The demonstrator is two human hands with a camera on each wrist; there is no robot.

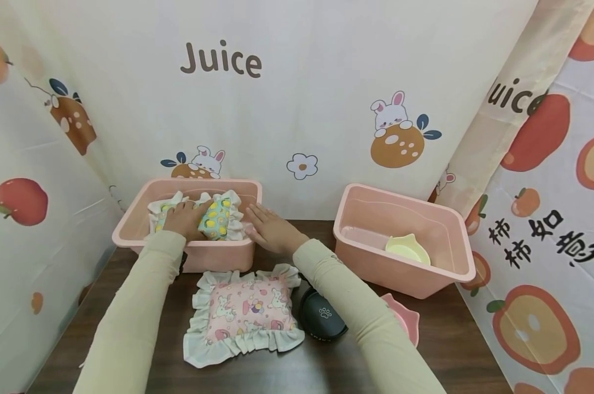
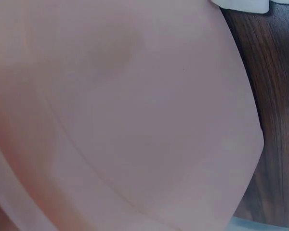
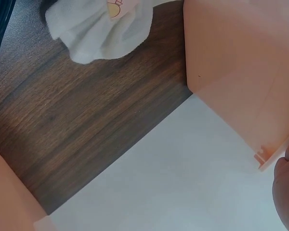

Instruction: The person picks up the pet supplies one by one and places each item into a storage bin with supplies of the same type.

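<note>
Left of centre in the head view, within a pink bin [image 1: 218, 258], a lemon-print cushion [image 1: 220, 219] with white frills, apparently bunched to fit between the walls. Laid over its middle, the left hand [image 1: 186, 220], probably to press it down or keep it seated; impossible to tell whether with fingertips curled into the cloth or simply flat on top, and no help from the left wrist view, filled mostly by pink plastic. Near the middle of the frame, the right hand [image 1: 274, 230], released, with fingers straight at the bin's right rim and no object in the grasp, likely there to steady the bin; in the right wrist view, only a bit of finger at lower right, by the rim. Toward the right of the frame, a second pink bin [image 1: 385, 268], set at an angle, with a pale yellow bowl [image 1: 407, 250] inside, low down and partly hidden by the front wall. At lower centre, on the dark table [image 1: 228, 380], a pink frilled cushion [image 1: 248, 306], lying flat; just beside its right edge, a black paw-print dish [image 1: 321, 323], partly covered by the right sleeve [image 1: 366, 317]; farther right, a pink bowl [image 1: 409, 320], also partly hidden.
</note>
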